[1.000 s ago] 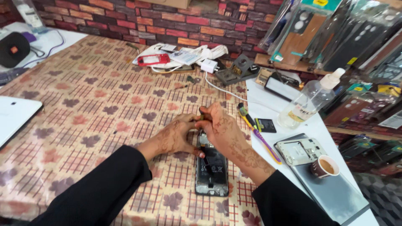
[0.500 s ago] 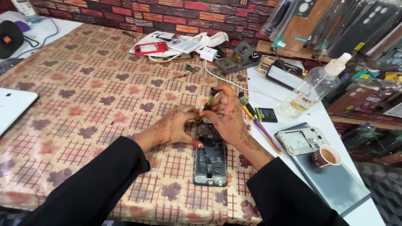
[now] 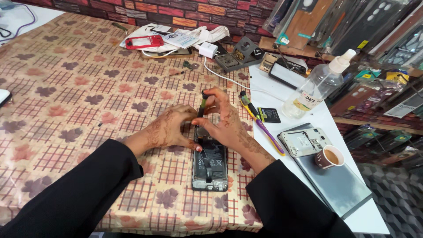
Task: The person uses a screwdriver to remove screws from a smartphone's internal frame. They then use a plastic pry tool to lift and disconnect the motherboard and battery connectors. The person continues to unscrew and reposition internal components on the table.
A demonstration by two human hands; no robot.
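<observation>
An opened smartphone (image 3: 210, 165), its back cover removed and its internals exposed, is laid flat on the patterned tablecloth of the desk (image 3: 79, 101), directly in front of the person. Its long axis is run away from the body, the near end being toward the desk's edge and the far end tucked under the hands. A small screwdriver (image 3: 202, 105) with a dark handle is held nearly upright over the phone's far end, pinched between the fingers of the right hand (image 3: 229, 125), with its tip set down on the phone's upper part. The left hand (image 3: 169, 130) is curled narrowly and rested on the cloth at the phone's upper left corner, its fingertips touching the phone's edge; whether anything small is gripped in it cannot be told. Both hands are met at the same end of the phone, the right being the nearer to the tool.

To the right, a paper cup (image 3: 329, 157) with brown drink in it is stood on a grey slab, just beside a second opened phone (image 3: 304, 142). A clear spray bottle (image 3: 318, 84), partly filled, is stood further back.
</observation>
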